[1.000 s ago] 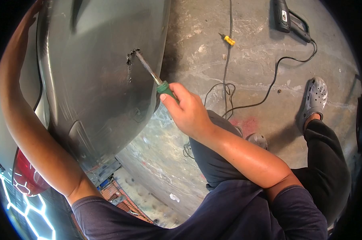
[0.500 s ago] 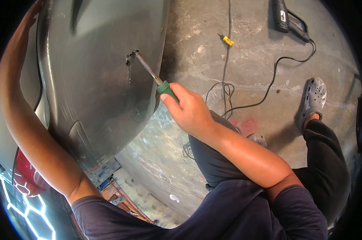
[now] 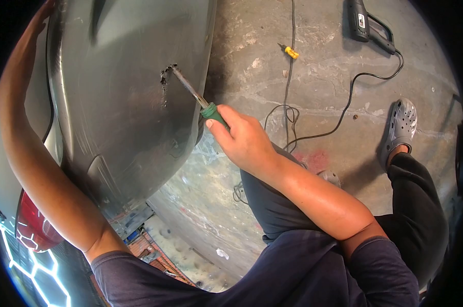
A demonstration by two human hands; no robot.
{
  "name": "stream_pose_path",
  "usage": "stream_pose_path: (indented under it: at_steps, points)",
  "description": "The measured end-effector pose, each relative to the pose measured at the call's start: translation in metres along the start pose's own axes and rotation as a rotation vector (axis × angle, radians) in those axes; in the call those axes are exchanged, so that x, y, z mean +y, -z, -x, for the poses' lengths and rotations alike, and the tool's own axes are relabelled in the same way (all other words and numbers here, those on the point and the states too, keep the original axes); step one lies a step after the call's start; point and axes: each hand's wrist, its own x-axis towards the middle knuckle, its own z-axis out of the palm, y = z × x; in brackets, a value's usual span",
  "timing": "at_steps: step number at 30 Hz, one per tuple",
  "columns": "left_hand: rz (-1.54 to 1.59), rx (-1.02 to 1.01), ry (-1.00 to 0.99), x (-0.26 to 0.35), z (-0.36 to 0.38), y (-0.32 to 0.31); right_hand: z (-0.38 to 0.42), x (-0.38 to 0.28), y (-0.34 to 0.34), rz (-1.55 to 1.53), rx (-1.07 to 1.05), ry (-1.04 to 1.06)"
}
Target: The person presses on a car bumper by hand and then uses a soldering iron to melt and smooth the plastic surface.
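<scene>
1. At the grey car panel (image 3: 134,87), we see the right hand (image 3: 244,140) wrapped around the green handle of a screwdriver (image 3: 198,102), fingers (image 3: 226,134) curled tight about the grip.
2. The screwdriver's long axis runs on a slant from lower right to upper left; its handle sits low by the hand and its metal shaft points up and left into the panel.
3. The tip meets a dark, ragged crack (image 3: 165,79) in the panel's surface, near the panel's right edge.
4. The left arm reaches up along the panel's far left side; the left hand (image 3: 46,11) lies at the top edge of the view, and we cannot tell how its fingers are set.
5. On the concrete floor (image 3: 318,92) lie a black heat gun (image 3: 362,20) with its cord, and a small yellow-handled tool (image 3: 291,51), both well apart from the panel.
6. A red tail light (image 3: 32,225) shows at lower left.
</scene>
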Motion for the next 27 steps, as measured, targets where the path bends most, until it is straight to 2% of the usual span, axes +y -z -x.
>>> stream_pose_path:
  at_steps: [2,6,11,27]
  points:
    - [-0.014,0.019,-0.031,0.0,0.003,-0.002,0.0,0.001,0.0,-0.003,-0.003,-0.002]
    - [0.117,-0.055,0.061,-0.007,-0.012,0.006,0.0,0.0,0.0,0.002,-0.008,-0.003]
    - [0.013,0.023,-0.084,-0.014,-0.001,-0.006,-0.001,-0.001,0.002,0.017,-0.023,-0.01]
    - [-0.018,0.044,-0.093,-0.014,-0.002,-0.008,-0.003,0.006,0.0,0.005,-0.02,0.022]
